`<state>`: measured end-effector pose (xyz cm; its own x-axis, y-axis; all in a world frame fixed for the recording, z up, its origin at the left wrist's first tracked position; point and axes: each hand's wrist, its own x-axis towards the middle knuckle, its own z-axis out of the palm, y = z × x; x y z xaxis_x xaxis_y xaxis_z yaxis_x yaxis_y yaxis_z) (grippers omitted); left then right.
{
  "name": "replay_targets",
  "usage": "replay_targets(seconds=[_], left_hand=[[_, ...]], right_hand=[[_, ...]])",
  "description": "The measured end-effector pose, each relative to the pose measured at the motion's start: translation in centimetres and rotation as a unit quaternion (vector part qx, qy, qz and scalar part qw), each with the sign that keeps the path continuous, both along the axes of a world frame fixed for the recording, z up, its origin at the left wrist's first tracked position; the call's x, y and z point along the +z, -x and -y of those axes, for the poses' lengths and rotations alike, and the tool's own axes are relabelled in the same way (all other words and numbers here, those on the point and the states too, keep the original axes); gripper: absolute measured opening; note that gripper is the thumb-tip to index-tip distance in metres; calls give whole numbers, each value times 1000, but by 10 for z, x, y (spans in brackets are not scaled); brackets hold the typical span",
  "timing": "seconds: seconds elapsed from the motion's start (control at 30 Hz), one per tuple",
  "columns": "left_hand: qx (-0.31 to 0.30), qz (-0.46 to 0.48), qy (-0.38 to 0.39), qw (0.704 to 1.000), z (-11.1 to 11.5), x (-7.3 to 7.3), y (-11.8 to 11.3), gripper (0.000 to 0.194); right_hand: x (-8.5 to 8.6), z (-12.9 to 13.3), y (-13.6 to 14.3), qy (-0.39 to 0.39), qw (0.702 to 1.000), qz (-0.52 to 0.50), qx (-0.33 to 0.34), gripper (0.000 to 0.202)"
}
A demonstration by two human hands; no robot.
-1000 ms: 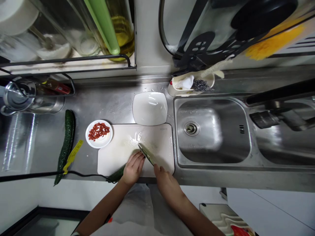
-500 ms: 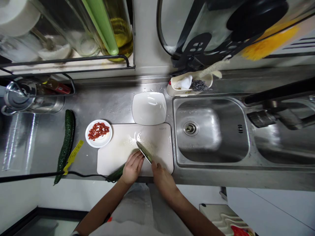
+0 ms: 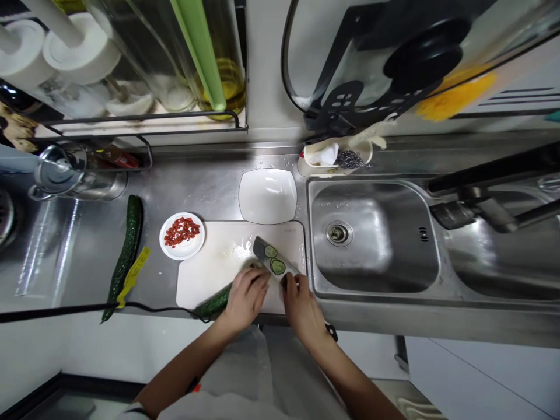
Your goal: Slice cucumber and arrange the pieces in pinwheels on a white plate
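Note:
My right hand (image 3: 301, 303) grips a kitchen knife (image 3: 260, 248), its blade turned broad side up and pointing toward the far left. Two thin cucumber slices (image 3: 277, 266) cling to the blade. My left hand (image 3: 247, 294) is curled over a dark green cucumber (image 3: 214, 303) on the white cutting board (image 3: 219, 245). The cucumber's cut end is mostly hidden under the fingers. My left fingertips are close to the blade; whether they touch it is unclear.
A small white plate of red berries (image 3: 182, 232) overlaps the board's far left corner. Behind the board is a white square dish (image 3: 268, 195). Another cucumber (image 3: 125, 256) lies left, beside a yellow tag (image 3: 133, 277) on a black cord. A steel sink (image 3: 376, 233) is right.
The knife has turned from edge-down to broad side up, now showing slices on its blade. My right hand has shifted right. The whole view has shifted slightly.

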<state>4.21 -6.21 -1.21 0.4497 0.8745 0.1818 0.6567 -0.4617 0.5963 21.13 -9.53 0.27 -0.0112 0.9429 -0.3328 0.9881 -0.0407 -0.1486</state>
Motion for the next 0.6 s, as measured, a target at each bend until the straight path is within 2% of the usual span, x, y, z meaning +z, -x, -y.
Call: replay_targets(seconds=[0.1, 0.23, 0.4, 0.6], left_hand=[[-71, -25, -5, 997, -6, 3, -19, 27], [-102, -67, 15, 992, -17, -4, -38, 26], [-98, -74, 13, 992, -29, -17, -48, 27], [-68, -80, 33, 994, -40, -27, -58, 20]], right_hand=[[-4, 1, -1, -5, 1000, 1, 2, 36], [2, 3, -6, 19, 999, 27, 0, 38], [14, 9, -10, 57, 997, 43, -13, 35], [25, 36, -15, 92, 994, 18, -50, 38]])
